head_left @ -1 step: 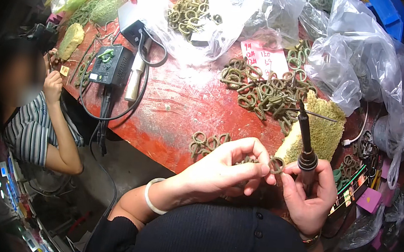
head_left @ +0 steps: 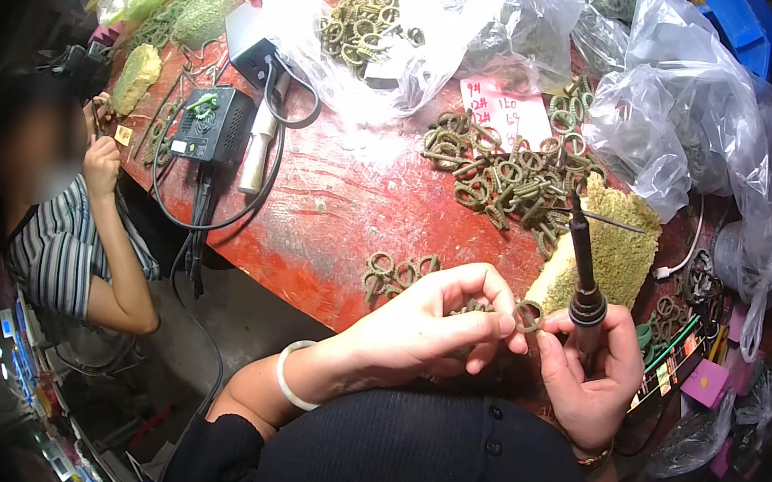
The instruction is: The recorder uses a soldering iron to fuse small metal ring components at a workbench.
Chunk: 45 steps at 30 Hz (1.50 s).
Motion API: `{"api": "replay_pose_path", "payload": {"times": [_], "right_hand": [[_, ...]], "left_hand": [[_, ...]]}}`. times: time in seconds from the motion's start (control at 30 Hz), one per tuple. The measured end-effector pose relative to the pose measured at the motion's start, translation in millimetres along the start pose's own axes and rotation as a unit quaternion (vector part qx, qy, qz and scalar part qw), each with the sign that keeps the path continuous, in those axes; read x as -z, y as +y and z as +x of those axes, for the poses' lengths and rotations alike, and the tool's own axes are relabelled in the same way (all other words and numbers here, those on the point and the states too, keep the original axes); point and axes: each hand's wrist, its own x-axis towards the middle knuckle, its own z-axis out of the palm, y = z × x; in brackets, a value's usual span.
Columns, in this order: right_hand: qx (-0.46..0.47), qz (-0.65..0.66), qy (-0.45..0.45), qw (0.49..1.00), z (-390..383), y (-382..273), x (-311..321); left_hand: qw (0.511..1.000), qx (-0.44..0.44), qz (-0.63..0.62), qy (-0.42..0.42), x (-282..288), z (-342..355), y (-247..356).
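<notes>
Between thumb and fingertips, my left hand pinches a small olive-green ring above the near table edge. A few more rings show partly behind its curled fingers. The tips of my right hand touch the ring's other side. That hand also grips a soldering iron, black with a metal collar, its tip pointing up and away from me. Behind the iron lies a rough yellow pad. A large pile of similar rings spreads beyond it, and a small cluster of rings sits left of my hands.
Clear plastic bags crowd the far right of the red table; one bag holds rings. A black control box with cables stands left, beside a white-handled tool. Another person works at the left. A handwritten paper lies among the rings.
</notes>
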Motion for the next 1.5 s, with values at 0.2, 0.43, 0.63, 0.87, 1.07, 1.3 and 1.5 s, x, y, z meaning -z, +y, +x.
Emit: {"api": "replay_pose_path", "payload": {"times": [0.2, 0.43, 0.63, 0.87, 1.07, 1.3, 1.5], "right_hand": [[-0.029, 0.004, -0.011, 1.000, -0.1, 0.4, -0.4], [-0.016, -0.020, 0.012, 1.000, -0.5, -2.0, 1.7], [0.003, -0.050, 0.003, 0.999, -1.1, 0.6, 2.4], [0.019, -0.087, 0.003, 0.996, -2.5, 1.7, 3.9], [0.041, -0.103, 0.006, 0.994, -2.9, -1.1, 4.4], [0.034, -0.076, 0.023, 0.996, -5.5, -4.0, 6.2], [0.037, -0.069, 0.020, 0.997, -4.6, -6.9, 4.6]], "left_hand": [[1.000, -0.003, 0.012, 0.000, -0.8, -0.1, 0.0], [0.991, -0.049, 0.118, 0.032, -9.6, -3.6, 4.8], [0.975, -0.106, 0.193, 0.030, -8.3, -1.1, 0.6], [0.949, -0.182, 0.257, 0.018, -1.7, 2.9, -8.4], [0.980, -0.082, 0.177, 0.035, -10.9, -2.2, 1.2], [0.998, 0.012, 0.067, -0.007, -11.1, -2.6, 5.9], [0.998, 0.019, 0.050, -0.015, -8.6, -2.2, 4.4]]}}
